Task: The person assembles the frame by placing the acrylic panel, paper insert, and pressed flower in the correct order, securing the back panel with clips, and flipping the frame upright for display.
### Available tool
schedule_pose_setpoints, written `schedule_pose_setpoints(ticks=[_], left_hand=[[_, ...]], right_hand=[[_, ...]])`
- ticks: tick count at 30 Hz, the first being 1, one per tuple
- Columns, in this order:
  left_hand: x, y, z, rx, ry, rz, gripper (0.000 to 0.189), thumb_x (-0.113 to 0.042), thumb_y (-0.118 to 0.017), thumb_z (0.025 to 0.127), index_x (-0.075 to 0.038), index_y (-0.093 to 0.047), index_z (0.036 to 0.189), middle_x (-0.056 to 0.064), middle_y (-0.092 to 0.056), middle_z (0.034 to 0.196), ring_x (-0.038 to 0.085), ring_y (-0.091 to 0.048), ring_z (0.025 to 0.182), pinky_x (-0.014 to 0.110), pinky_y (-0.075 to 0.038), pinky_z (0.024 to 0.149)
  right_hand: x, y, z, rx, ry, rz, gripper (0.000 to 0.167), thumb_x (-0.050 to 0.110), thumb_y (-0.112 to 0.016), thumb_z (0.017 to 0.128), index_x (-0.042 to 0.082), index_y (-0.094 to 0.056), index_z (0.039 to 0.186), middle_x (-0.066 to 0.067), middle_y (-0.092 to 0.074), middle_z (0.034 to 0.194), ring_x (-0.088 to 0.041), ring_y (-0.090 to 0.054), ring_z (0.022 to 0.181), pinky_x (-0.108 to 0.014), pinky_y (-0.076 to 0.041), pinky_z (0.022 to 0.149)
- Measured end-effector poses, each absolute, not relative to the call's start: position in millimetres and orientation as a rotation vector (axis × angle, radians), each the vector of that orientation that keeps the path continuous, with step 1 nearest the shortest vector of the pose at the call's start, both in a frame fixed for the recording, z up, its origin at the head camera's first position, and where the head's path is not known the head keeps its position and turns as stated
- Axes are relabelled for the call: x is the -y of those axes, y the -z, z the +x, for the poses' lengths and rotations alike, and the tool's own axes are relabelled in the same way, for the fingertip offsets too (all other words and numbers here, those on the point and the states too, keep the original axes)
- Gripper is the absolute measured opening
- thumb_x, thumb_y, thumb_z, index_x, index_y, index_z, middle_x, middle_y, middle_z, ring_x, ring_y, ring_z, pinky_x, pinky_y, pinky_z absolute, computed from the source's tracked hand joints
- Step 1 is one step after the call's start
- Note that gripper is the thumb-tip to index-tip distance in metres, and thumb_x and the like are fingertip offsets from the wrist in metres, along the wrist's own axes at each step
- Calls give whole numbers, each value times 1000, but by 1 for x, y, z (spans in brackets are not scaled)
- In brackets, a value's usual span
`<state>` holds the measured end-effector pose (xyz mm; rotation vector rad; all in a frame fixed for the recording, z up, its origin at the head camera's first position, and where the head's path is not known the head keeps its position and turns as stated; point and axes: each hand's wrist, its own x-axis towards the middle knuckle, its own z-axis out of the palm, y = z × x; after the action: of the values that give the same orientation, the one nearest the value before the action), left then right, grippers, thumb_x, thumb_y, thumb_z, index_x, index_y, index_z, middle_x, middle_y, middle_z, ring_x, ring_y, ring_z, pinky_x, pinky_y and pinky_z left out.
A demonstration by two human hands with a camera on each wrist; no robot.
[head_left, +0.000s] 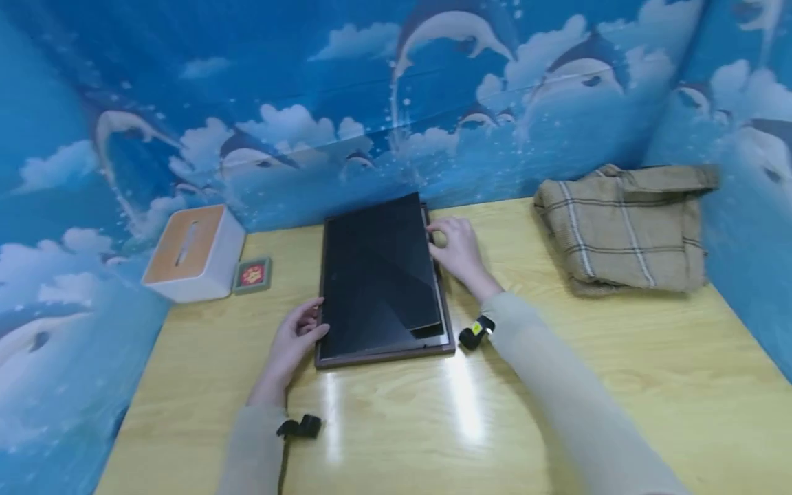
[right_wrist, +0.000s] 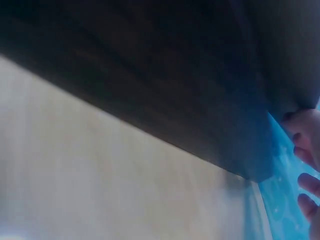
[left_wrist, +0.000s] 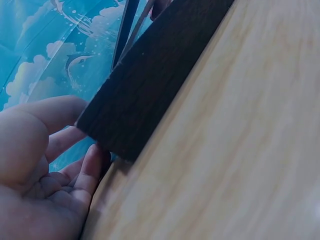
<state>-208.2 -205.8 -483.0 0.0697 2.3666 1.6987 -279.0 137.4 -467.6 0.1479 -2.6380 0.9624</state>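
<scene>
A dark, shallow rectangular frame (head_left: 383, 357) lies on the table, its brown side wall (left_wrist: 140, 85) filling much of the left wrist view. Over it is a flat black panel (head_left: 383, 268), hinged up at a slant so that its right edge stands above the frame. My right hand (head_left: 456, 247) pinches that raised edge near the far end between thumb and forefinger; in the right wrist view the other fingers (right_wrist: 309, 185) hang loose below. At the near left corner, my left hand (head_left: 297, 340) grips the frame's side, thumb on the top edge and fingers curled against the wall.
A white tissue box (head_left: 213, 265) with a wooden top stands at the back left, beside a small green-framed square (head_left: 252, 275) with a red and yellow design. A folded plaid cloth (head_left: 631, 234) lies at the back right. A dolphin-printed curtain (head_left: 346, 110) borders the table (head_left: 396, 426).
</scene>
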Motion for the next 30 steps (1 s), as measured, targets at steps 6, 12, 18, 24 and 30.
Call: schedule_pose_setpoints(ticks=[6, 12, 18, 24, 30], left_hand=[[229, 485, -182, -2422, -1704, -29, 55, -3, -66, 88, -5, -45, 140, 8, -46, 119, 8, -44, 97, 10, -41, 83], [209, 487, -190, -2432, -1691, 30, 55, -2, -67, 87, -3, -47, 139, 7, -47, 115, 8, -46, 96, 10, -42, 83], [194, 483, -196, -2399, -1679, 56, 55, -1, -67, 87, -4, -47, 139, 8, -46, 117, 9, -45, 97, 11, -42, 83], [193, 480, -198, -2379, -1674, 55, 56, -1, -67, 88, -5, -46, 140, 11, -45, 121, 12, -44, 99, 11, -41, 84], [197, 481, -198, -2383, -1667, 39, 56, -3, -68, 87, -6, -47, 139, 10, -45, 119, 12, -46, 97, 11, -43, 82]], right_hand=[[-99, 469, -283, 2840, -645, 193, 47, 40, -66, 87, 12, -61, 124, -5, -57, 126, -26, -45, 111, -39, -37, 94], [-122, 471, -284, 2921, -571, 150, 47, 35, -62, 91, 9, -58, 130, -9, -55, 130, -31, -50, 113, -41, -43, 95], [-137, 469, -287, 2879, -604, 182, 34, 19, -64, 91, 0, -64, 120, -16, -59, 115, -30, -58, 103, -38, -49, 89], [-137, 465, -295, 2808, -542, 195, 16, 9, -63, 90, 0, -71, 100, -15, -62, 92, -28, -61, 85, -38, -53, 74], [-134, 464, -304, 2818, -607, 121, 21, 17, -66, 91, 1, -65, 105, -16, -62, 99, -29, -63, 87, -40, -54, 71]])
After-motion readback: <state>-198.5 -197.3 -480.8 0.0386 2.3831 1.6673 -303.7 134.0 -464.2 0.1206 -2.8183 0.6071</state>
